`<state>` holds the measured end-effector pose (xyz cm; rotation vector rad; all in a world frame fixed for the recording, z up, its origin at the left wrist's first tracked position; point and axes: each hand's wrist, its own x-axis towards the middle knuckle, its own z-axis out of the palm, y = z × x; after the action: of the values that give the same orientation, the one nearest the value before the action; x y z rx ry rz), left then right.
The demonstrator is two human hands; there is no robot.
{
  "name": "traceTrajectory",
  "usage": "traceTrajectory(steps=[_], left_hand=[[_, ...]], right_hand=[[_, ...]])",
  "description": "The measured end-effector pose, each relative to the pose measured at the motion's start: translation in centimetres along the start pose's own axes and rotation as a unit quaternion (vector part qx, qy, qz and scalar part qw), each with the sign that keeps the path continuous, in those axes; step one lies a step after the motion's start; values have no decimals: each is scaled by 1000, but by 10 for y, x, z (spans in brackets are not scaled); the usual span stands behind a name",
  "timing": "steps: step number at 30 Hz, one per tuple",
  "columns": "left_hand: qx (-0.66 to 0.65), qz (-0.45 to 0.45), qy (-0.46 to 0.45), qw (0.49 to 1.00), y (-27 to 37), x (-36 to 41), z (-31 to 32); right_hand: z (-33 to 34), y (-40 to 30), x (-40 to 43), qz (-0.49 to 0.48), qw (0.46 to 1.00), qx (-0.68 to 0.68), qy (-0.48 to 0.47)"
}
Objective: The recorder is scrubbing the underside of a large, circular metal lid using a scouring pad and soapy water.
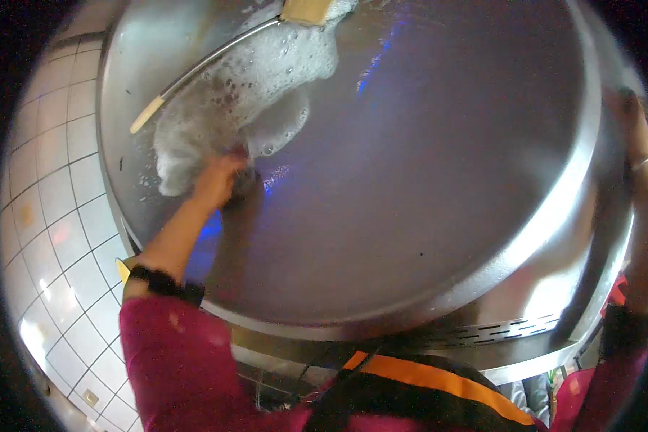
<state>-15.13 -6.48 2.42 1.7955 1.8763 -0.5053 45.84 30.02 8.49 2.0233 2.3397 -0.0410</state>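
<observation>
A large round metal pan [410,178] spreads out before me, with white soapy foam [270,65] in its upper left part. My left hand [224,170] reaches down to the pan surface at the lower edge of the foam. Its fingers are blurred, and something dark and greyish shows beside them; whether it is held cannot be told. Across the foam's left side lies a long-handled tool [221,48] with a metal shaft, a pale grip end and a yellowish block at its upper end. My right hand [626,105] is at the far right, dim, near the steel surround; its fingers are unclear.
The pan's raised steel rim [545,232] curves round the right and front. Beyond it is a steel housing with a slotted vent [497,329]. White wall or floor tiles [81,232] run along the left. A black and orange strip of clothing [443,383] shows at my body.
</observation>
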Motion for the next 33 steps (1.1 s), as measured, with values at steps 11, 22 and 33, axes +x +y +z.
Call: traceTrajectory(steps=[11,22,33], left_hand=[[-221,227,314,895,196,178,-48],[-132,99,0,986,18,-21,-9],[-257,280,268,885,212,194,-77]], right_hand=[[-18,-29,-12,-1,996,85,-9],[-10,3,-1,-49,998,38,-12],[-21,-23,-3,-33,994,87,-49]])
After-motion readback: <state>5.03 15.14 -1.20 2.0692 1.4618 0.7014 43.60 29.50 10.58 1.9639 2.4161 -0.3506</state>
